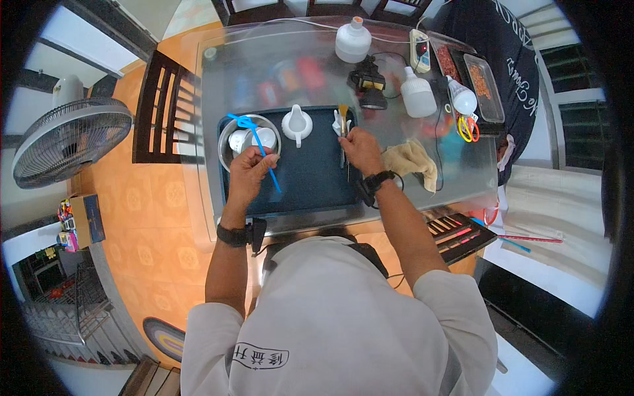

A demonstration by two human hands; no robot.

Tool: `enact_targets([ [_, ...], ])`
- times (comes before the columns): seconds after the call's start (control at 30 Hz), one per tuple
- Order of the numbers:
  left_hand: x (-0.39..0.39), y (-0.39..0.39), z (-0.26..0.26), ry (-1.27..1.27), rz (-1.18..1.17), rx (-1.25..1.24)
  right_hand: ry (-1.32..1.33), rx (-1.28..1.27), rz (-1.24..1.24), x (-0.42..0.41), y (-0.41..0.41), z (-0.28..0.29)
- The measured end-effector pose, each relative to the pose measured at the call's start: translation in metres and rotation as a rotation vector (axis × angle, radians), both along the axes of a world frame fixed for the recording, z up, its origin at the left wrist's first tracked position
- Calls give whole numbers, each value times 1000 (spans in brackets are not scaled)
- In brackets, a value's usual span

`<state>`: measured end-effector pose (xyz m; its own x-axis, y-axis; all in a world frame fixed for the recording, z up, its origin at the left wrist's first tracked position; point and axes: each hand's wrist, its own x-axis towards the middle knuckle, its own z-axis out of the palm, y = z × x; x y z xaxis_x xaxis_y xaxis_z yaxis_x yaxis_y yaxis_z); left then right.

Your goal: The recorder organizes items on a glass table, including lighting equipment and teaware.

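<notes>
My left hand (248,171) pinches a slim blue stick with a looped end (258,138), held slanting over the left side of a dark tray (307,183). Behind that hand, a round metal bowl (224,151) holds small white cups (265,138). A white spouted pitcher (297,124) stands near the tray's far edge. My right hand (364,150) is at the tray's right side, fingertips at the handle of a flat brush (343,112). Other thin tools (342,159) and a small white piece (338,124) lie there; the fingers hide whether anything is gripped.
A tan cloth (408,161) lies right of my right hand. Farther back are white bulbs (352,42), a black headlamp (367,84), a power strip (420,52) with cables, and food boxes (483,89). A person in dark clothing (500,54) stands at the far right corner.
</notes>
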<state>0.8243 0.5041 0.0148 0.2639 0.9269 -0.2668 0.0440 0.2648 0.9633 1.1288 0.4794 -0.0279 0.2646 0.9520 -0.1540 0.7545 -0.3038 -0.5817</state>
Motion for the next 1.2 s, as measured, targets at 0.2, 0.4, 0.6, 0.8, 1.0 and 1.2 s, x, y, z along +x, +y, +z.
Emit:
enact_targets([
  [0.2,5,-3,4,67,-16,-57,28,111,18,-7,-6,-7],
  [0.4,9,-3,-2,34,-85,-54,133,103,58,-31,-7,19],
  [0.6,20,-13,-2,46,-251,-33,803,79,177,-80,-5,53],
  [0.8,31,-24,-1,50,-501,34,1046,-93,220,-81,-13,49],
  [1.0,31,-25,2,124,-306,52,376,147,96,-33,-12,23],
  [1.2,0,-11,-8,192,-138,185,269,85,-71,33,11,-6],
])
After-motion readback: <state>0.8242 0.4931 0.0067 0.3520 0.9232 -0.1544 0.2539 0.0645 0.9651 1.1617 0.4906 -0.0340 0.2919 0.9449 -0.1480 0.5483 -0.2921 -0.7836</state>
